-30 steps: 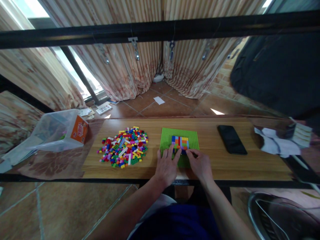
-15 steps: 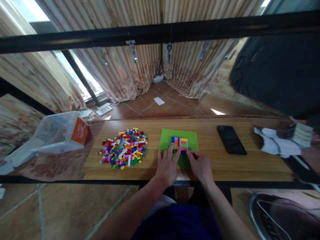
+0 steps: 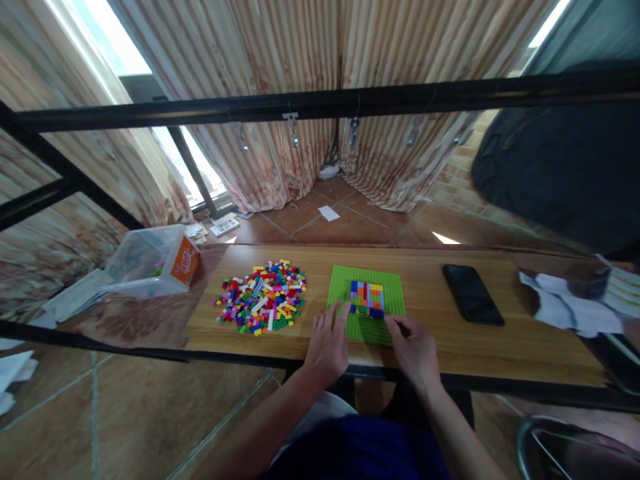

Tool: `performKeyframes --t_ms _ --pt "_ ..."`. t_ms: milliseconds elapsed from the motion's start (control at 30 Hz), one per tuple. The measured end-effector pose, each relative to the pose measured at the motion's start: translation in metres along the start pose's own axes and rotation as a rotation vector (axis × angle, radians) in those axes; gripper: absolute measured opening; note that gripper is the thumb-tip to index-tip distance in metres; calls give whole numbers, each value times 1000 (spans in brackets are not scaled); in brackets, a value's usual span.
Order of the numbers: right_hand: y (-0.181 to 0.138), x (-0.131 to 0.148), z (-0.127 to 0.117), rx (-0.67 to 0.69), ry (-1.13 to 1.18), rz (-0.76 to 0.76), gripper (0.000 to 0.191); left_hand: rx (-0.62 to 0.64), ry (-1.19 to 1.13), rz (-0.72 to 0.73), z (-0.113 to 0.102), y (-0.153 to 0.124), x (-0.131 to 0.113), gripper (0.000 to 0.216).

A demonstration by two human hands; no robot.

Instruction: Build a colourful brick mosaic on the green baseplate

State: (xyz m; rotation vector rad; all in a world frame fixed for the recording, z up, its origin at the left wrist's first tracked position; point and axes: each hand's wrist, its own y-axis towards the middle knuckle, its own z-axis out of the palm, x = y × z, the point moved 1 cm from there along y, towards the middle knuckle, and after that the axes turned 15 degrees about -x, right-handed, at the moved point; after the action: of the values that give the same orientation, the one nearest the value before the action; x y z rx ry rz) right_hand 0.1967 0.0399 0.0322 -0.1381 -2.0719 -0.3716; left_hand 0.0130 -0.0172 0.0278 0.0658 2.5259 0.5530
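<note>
A green studded baseplate [image 3: 367, 331] lies on the wooden table in front of me. Near its middle sits a block of coloured building bricks [image 3: 367, 297], in blue, red, orange, yellow and other colours, with dark blue along the near side. My left hand [image 3: 327, 343] rests at the plate's near left, fingers stretched out, the index fingertip close to the bricks' left corner. At the near right corner of the bricks, my right hand [image 3: 414, 347] has thumb and fingers pinched together. Whatever is between those fingertips is hidden.
Left of the plate spreads a pile of loose bricks [image 3: 263, 297]. Beyond it stands a clear plastic box [image 3: 150, 263] with an orange label. A black phone [image 3: 473, 293] lies on the right, then white papers [image 3: 575, 307]. A dark metal bar [image 3: 320, 107] crosses above the far side.
My left hand has drawn back from the bricks toward the left. My right hand has pulled slightly off their near corner, uncovering more of them. The whole view has shifted a little.
</note>
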Motion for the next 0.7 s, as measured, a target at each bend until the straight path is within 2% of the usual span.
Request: performKeyframes --t_ms 100,267,400,533,700 --pt "-11 2 4 35 -34 -118 36 -67 -37 -14 -6 -16 8 64" --pt "-32 -4 21 137 -62 -390 33 -77 -47 -40 -16 -38 12 61" --pt "-36 -18 25 116 -151 -558 35 -97 -43 -58 -28 -50 13 57" --pt "-33 -29 24 67 -160 -657 40 -158 -38 -98 -43 -59 23 50" --pt "-31 -33 24 54 -164 -677 41 -315 -16 -223 -60 -66 46 30"
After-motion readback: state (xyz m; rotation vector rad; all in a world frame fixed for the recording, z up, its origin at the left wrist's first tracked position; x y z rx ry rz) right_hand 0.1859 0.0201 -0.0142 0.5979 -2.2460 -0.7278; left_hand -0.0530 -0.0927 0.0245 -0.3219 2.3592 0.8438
